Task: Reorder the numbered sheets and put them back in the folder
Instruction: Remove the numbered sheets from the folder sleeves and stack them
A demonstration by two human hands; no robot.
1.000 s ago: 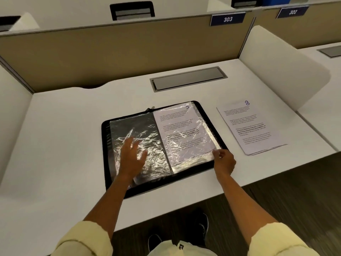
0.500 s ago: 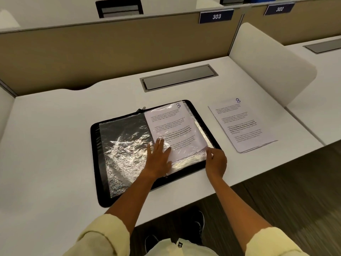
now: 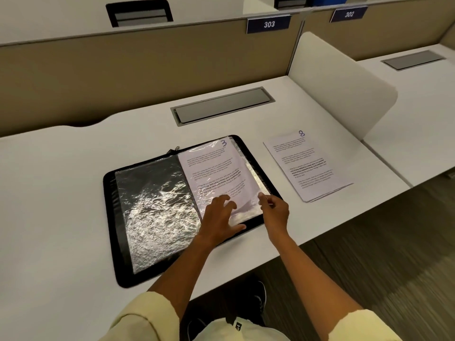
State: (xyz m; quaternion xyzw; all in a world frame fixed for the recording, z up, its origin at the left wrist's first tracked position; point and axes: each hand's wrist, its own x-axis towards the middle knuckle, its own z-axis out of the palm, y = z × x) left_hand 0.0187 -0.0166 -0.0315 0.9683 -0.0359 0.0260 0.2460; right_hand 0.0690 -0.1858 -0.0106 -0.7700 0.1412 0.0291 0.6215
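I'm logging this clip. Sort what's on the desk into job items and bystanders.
Job items: black folder lying open; sheet 3 in its right-hand sleeve; loose stack topped by sheet 8; left hand resting on sheet 3; right hand pinching the sleeve's corner.

Bystanders: grey cable hatch; desk labels 303 and 302; white divider.

Black folder [image 3: 112, 212] open on desk [image 3: 61, 173]; left hand [image 3: 219, 217] flat on sheet 3 [image 3: 211, 168], right hand [image 3: 275, 210] pinching sleeve corner; sheet 8 stack [image 3: 307, 166] at 3 o'clock.
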